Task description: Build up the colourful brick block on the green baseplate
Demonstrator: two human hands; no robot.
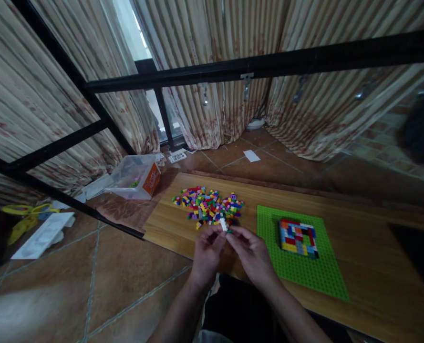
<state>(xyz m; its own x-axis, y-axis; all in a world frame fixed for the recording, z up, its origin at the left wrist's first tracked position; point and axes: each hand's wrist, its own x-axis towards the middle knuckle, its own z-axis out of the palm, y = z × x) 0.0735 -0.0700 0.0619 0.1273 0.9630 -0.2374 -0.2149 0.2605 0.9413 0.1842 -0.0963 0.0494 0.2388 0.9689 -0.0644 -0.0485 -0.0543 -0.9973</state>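
Observation:
My left hand (207, 251) and my right hand (252, 251) meet over the near edge of a wooden board (358, 247). Both pinch a small white brick (223, 224) between their fingertips. Just beyond the hands lies a heap of small coloured bricks (209, 205). To the right sits a green baseplate (297, 267) carrying a square wall of coloured bricks (298, 237) with a hollow centre.
A clear plastic box (135, 177) with an orange label lies on the tiled floor at the left. Black metal bars (254, 64) cross in front of striped curtains. Yellow scissors (25, 214) and white paper lie far left.

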